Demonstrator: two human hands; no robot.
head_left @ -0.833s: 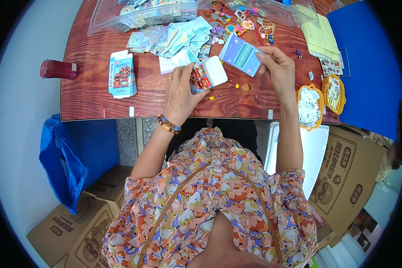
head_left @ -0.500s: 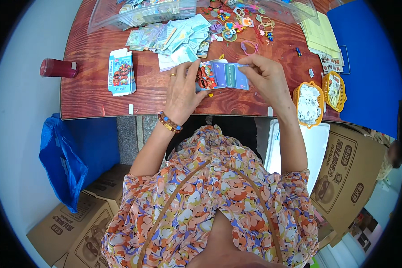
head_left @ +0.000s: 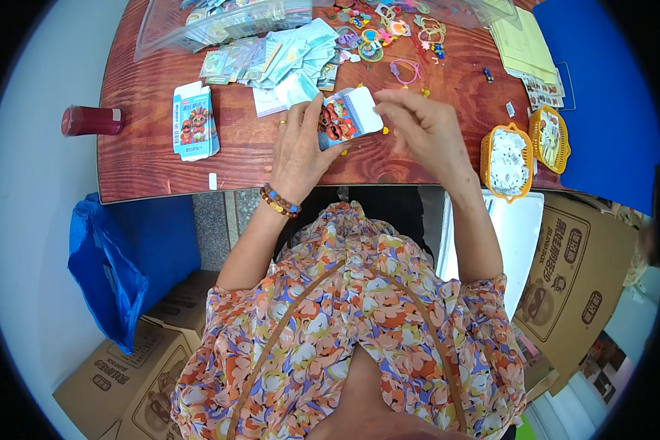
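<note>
A small blue printed carton (head_left: 337, 123) with red cartoon figures lies on its side in my left hand (head_left: 298, 139), fingers over its far edge and thumb along the near one. Its white end flap (head_left: 362, 108) sticks out to the right. Beside that flap is my right hand (head_left: 427, 132), its fingers bent and apart, with nothing visible in them; the thumb is smeared. Whether a fingertip touches the flap I cannot tell. The purple card seen before is out of sight. To the left lies a stack of flat cartons (head_left: 196, 123) in the same design.
Beyond the carton lies a heap of pale blue packets (head_left: 293, 57), near a clear plastic bin (head_left: 231, 33). Small coloured trinkets (head_left: 374, 40) are scattered at the back. Two yellow baskets (head_left: 526, 170) stand at the right edge, and a red bottle (head_left: 92, 121) lies at the left.
The purple card, half out of the carton and pinched by my right hand earlier, no longer shows. My right hand has let go and its fingers have spread; the white flap now shows.
</note>
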